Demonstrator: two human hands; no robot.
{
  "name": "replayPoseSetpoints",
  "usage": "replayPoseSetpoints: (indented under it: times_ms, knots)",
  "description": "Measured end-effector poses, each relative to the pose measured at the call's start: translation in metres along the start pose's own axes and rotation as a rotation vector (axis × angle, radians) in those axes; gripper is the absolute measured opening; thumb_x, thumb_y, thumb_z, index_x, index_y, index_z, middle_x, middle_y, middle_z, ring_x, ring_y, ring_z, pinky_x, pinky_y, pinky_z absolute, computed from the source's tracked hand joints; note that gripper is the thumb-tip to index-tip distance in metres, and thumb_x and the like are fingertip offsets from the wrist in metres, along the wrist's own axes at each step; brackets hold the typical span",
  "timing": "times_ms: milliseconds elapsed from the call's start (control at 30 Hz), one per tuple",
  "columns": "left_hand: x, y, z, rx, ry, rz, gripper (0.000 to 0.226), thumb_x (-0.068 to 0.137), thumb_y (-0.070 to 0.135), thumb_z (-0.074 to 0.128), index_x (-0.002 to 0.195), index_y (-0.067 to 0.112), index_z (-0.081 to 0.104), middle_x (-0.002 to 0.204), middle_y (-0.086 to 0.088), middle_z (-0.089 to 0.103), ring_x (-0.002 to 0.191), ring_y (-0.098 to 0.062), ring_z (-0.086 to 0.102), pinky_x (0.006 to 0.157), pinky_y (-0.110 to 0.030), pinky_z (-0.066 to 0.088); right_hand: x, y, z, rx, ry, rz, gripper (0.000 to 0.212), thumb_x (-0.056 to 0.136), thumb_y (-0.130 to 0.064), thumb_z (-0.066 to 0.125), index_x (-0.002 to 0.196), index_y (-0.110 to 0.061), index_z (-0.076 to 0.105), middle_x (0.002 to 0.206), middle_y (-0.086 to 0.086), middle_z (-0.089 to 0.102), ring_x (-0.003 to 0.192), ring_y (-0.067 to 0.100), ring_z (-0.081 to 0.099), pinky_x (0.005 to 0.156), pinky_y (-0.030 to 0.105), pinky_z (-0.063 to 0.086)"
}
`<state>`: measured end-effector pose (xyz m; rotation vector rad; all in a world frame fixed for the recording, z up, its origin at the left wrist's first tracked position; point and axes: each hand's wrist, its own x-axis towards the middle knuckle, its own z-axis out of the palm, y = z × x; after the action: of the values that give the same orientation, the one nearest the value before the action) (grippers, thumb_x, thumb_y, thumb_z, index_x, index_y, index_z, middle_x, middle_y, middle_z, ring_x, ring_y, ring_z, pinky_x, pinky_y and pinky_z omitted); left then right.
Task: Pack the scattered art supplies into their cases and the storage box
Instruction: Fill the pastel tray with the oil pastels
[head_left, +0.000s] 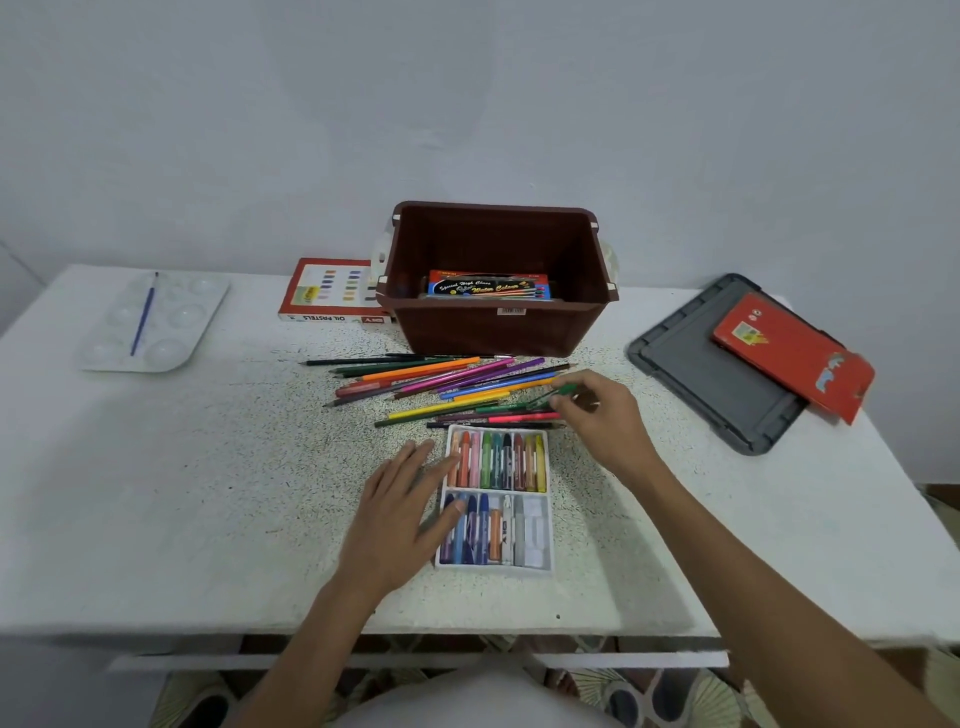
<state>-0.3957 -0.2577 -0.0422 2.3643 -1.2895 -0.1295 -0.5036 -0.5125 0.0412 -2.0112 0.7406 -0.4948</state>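
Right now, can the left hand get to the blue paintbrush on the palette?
Probably, with a stretch. The left hand lies open by the pastel tray, and only bare table lies between it and the paintbrush.

Head view, downward over table

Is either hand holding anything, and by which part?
The right hand pinches a green stick, pastel or pencil unclear, near its right end. The left hand lies flat against the white plastic pastel tray, holding nothing.

Your white pastel tray lies open, with loose coloured pencils spread between it and the brown storage box.
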Motion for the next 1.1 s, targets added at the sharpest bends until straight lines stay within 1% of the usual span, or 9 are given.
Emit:
replayPoseSetpoints:
  times_ms: [100, 267, 367, 467, 633, 733, 833, 1000, 1100]
  knots:
    - [0.000, -0.001, 0.000, 0.001, 0.004, 0.001, 0.060, 0.097, 0.067, 0.022, 0.150, 0.040, 0.028, 0.161, 0.010, 0.019, 0.149, -0.004, 0.001, 0.119, -0.032, 0.003, -0.021, -0.006, -0.006, 0.053, -0.126, 0.006, 0.008, 0.091, -0.015, 0.069, 0.096, -0.020, 0.070, 0.089, -0.003, 0.069, 0.074, 0.002, 0.061, 0.067, 0.015, 0.048]
    - [0.000, 0.000, 0.000, -0.014, -0.009, 0.003, 0.062, 0.096, 0.068, 0.022, 0.151, 0.040, 0.028, 0.161, 0.010, 0.018, 0.149, -0.006, 0.002, 0.120, -0.036, 0.006, -0.052, 0.002, -0.013, -0.029, -0.458, 0.034, 0.005, 0.090, -0.012, 0.069, 0.092, -0.016, 0.070, 0.089, 0.000, 0.069, 0.077, 0.008, 0.064, 0.073, 0.025, 0.054]
    - [0.000, -0.002, -0.001, -0.014, -0.023, -0.008, 0.063, 0.095, 0.069, 0.021, 0.151, 0.041, 0.027, 0.161, 0.010, 0.016, 0.149, -0.005, -0.001, 0.119, -0.033, 0.001, -0.065, 0.006, -0.010, -0.073, -0.552, 0.022, 0.011, 0.090, -0.008, 0.067, 0.097, -0.017, 0.069, 0.086, 0.002, 0.065, 0.071, 0.004, 0.059, 0.069, 0.025, 0.053]
    - [0.001, 0.000, -0.001, -0.012, -0.032, -0.009, 0.064, 0.094, 0.069, 0.020, 0.151, 0.041, 0.026, 0.161, 0.010, 0.015, 0.149, -0.004, -0.003, 0.118, -0.032, 0.000, -0.073, 0.006, -0.007, -0.126, -0.566, 0.024, 0.019, 0.090, -0.011, 0.068, 0.107, -0.020, 0.065, 0.081, -0.006, 0.061, 0.064, -0.001, 0.055, 0.063, 0.020, 0.049]
    - [0.001, -0.001, -0.001, -0.020, -0.039, -0.005, 0.063, 0.094, 0.069, 0.021, 0.151, 0.042, 0.025, 0.161, 0.009, 0.016, 0.149, -0.005, -0.003, 0.118, -0.033, 0.000, -0.085, 0.008, 0.006, -0.202, -0.485, -0.013, 0.022, 0.090, -0.018, 0.070, 0.110, -0.025, 0.062, 0.087, -0.006, 0.064, 0.076, 0.012, 0.059, 0.070, 0.030, 0.049]
    - [0.000, -0.001, -0.001, -0.040, -0.036, -0.007, 0.064, 0.094, 0.070, 0.021, 0.150, 0.042, 0.026, 0.161, 0.008, 0.017, 0.149, -0.006, -0.001, 0.119, -0.035, 0.002, -0.089, 0.011, 0.013, -0.327, -0.402, -0.093, 0.039, 0.092, -0.023, 0.068, 0.130, -0.025, 0.059, 0.094, -0.007, 0.053, 0.079, 0.005, 0.050, 0.070, 0.020, 0.040]
    - [0.001, -0.001, -0.001, -0.032, -0.043, -0.013, 0.064, 0.093, 0.071, 0.020, 0.150, 0.043, 0.025, 0.161, 0.009, 0.015, 0.149, -0.006, -0.002, 0.119, -0.035, 0.001, -0.093, 0.013, 0.017, -0.384, -0.383, -0.094, 0.057, 0.092, -0.029, 0.068, 0.144, -0.029, 0.046, 0.093, -0.015, 0.041, 0.080, -0.003, 0.044, 0.071, 0.011, 0.033]
    - [0.001, -0.002, 0.001, -0.026, -0.042, -0.014, 0.064, 0.093, 0.071, 0.020, 0.150, 0.043, 0.025, 0.161, 0.009, 0.016, 0.149, -0.007, -0.001, 0.119, -0.037, 0.003, -0.099, 0.013, 0.019, -0.320, -0.334, 0.041, 0.069, 0.088, -0.033, 0.072, 0.146, -0.040, 0.033, 0.107, -0.006, 0.044, 0.087, 0.005, 0.050, 0.086, 0.028, 0.046]
    - [0.001, -0.002, 0.000, -0.024, -0.040, -0.012, 0.064, 0.093, 0.071, 0.020, 0.151, 0.042, 0.026, 0.161, 0.008, 0.016, 0.149, -0.007, 0.000, 0.119, -0.036, 0.003, -0.093, 0.013, 0.018, -0.313, -0.339, 0.149, 0.080, 0.084, -0.038, 0.075, 0.147, -0.042, 0.025, 0.116, 0.004, 0.047, 0.093, 0.016, 0.054, 0.089, 0.036, 0.049]
